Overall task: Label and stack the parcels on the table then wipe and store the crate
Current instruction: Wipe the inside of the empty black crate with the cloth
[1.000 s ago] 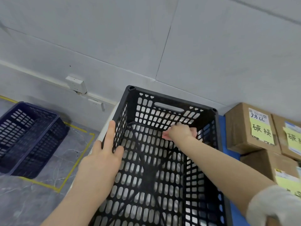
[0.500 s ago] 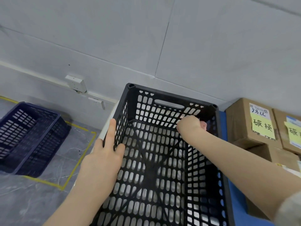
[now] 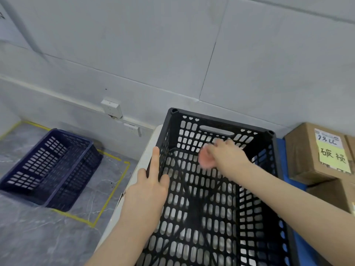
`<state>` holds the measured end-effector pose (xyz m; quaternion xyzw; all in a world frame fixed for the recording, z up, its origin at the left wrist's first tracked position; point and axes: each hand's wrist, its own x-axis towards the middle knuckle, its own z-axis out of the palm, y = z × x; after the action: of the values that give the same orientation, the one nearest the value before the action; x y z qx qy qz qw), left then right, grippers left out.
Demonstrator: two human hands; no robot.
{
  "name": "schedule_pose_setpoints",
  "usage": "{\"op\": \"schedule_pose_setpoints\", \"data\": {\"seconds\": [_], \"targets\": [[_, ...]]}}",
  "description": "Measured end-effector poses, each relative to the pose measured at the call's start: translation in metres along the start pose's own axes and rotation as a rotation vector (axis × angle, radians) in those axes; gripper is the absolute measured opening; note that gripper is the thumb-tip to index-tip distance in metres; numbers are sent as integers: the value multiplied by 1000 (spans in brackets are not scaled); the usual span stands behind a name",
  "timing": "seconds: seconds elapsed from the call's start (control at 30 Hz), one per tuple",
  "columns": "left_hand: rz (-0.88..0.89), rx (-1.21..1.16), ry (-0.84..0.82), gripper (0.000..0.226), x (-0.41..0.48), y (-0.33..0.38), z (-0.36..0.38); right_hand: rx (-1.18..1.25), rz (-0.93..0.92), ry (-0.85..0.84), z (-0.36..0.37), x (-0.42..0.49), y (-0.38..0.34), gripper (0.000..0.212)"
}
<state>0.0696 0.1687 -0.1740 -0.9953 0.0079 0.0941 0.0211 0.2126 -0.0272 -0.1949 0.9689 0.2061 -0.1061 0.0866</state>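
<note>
A black perforated crate [image 3: 217, 122] stands on the white table [image 3: 146, 162] in front of me. My left hand [image 3: 148, 191] grips the crate's left wall, thumb inside, fingers outside. My right hand [image 3: 228, 154] reaches inside the crate near the far wall and holds a pink cloth [image 3: 205, 159], which is blurred with motion. Brown cardboard parcels [image 3: 307, 156] with yellow handwritten labels [image 3: 334, 156] are stacked to the right of the crate.
A dark blue crate [image 3: 48, 167] sits on the grey floor to the left, inside a yellow taped outline [image 3: 113, 191]. A grey wall with a white socket box [image 3: 111, 107] runs behind the table. A blue surface [image 3: 281, 156] shows between crate and parcels.
My right hand with the pink cloth has swept from the far right corner of the crate leftward along the far wall. My left hand stays on the left wall.
</note>
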Motion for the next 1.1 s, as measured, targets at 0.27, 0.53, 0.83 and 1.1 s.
{"op": "schedule_pose_setpoints", "data": {"seconds": [0.27, 0.53, 0.83, 1.1], "targets": [[13, 14, 9, 40, -3, -2, -5, 667, -42, 722, -24, 44, -77, 65], [-27, -20, -1, 45, 2, 0, 9, 496, 31, 323, 105, 77, -109, 57], [10, -44, 42, 48, 1, -2, 0, 399, -114, 712, 36, 39, -43, 52], [46, -94, 88, 52, -1, 0, -4, 60, -211, 469, 58, 47, -30, 60]]}}
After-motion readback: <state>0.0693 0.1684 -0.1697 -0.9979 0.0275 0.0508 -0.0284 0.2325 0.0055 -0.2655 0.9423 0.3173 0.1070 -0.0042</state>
